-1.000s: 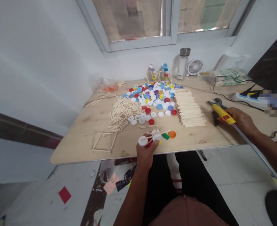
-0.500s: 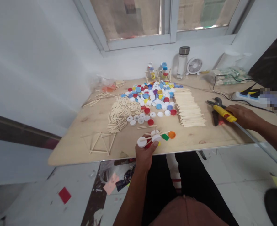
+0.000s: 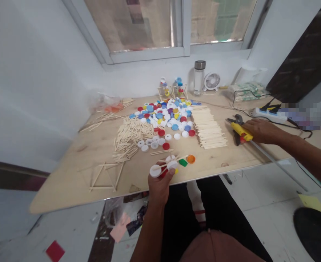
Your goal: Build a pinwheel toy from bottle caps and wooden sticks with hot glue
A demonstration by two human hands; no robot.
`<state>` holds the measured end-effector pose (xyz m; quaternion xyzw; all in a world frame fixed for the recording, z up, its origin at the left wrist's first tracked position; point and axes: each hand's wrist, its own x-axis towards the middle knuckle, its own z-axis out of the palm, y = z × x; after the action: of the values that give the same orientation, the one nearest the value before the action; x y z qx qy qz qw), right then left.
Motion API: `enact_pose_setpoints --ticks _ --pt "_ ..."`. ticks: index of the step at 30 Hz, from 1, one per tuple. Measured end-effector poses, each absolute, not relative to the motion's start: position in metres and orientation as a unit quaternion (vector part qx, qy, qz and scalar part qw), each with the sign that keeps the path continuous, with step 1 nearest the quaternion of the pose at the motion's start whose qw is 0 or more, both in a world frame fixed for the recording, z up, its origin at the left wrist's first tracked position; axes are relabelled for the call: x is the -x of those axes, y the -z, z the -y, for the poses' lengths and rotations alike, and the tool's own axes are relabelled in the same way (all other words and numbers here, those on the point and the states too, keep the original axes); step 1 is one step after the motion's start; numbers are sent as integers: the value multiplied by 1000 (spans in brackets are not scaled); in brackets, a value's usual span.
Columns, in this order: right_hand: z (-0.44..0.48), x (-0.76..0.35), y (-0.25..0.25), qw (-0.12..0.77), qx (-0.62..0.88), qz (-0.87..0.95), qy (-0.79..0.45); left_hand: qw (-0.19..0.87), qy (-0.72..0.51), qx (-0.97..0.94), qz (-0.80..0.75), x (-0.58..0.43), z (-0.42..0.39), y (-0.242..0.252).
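Note:
My left hand [image 3: 160,183] is closed around a small assembly of bottle caps and thin wooden sticks [image 3: 172,165] at the table's front edge. White caps show on its near side, with a red one partly hidden by my fingers. Beside it lie a green cap [image 3: 183,162] and an orange cap [image 3: 191,159]. My right hand [image 3: 257,130] grips a yellow glue gun [image 3: 241,131] low over the right of the table. A long pale glue stick [image 3: 276,165] sticks out of its back end. Dark-handled pliers [image 3: 235,120] lie just beyond the gun.
A heap of coloured bottle caps [image 3: 167,114] spreads across the middle. Loose short sticks [image 3: 131,134] lie left of it, aligned sticks [image 3: 209,127] to the right. A stick frame [image 3: 105,176] stands front left. Farther back are a glass bottle [image 3: 198,80], a fan [image 3: 212,81] and a power strip [image 3: 269,114].
The view has shifted, so the tabletop things appear farther left and slightly lower. Both hands keep their holds, on the cap-and-stick assembly and the glue gun.

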<state>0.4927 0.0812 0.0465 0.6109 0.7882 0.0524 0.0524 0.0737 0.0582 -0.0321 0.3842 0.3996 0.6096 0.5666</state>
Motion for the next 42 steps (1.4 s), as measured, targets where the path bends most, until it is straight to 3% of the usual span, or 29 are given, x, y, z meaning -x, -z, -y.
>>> enact_pose_setpoints --ticks 11,15,19,24,34,42 --pt "-64 -493 -53 26 -622 -773 -119 576 -606 -388 -389 -74 -59 32" --pt "-44 -453 -63 -95 -625 -756 -172 575 -607 -381 -395 -74 -59 33" --pt "-30 -375 -54 -238 -588 -772 -52 569 -615 -367 -404 -76 -58 29" --pt "-32 -299 -30 -235 -560 -789 99 571 -624 -347 -406 -77 -58 21" --pt "-47 -259 -1 -172 -591 -788 22 596 -639 -316 -369 -78 -60 24" --pt "-44 -290 -24 -312 -577 -725 210 616 -621 -321 -363 -81 -56 19"
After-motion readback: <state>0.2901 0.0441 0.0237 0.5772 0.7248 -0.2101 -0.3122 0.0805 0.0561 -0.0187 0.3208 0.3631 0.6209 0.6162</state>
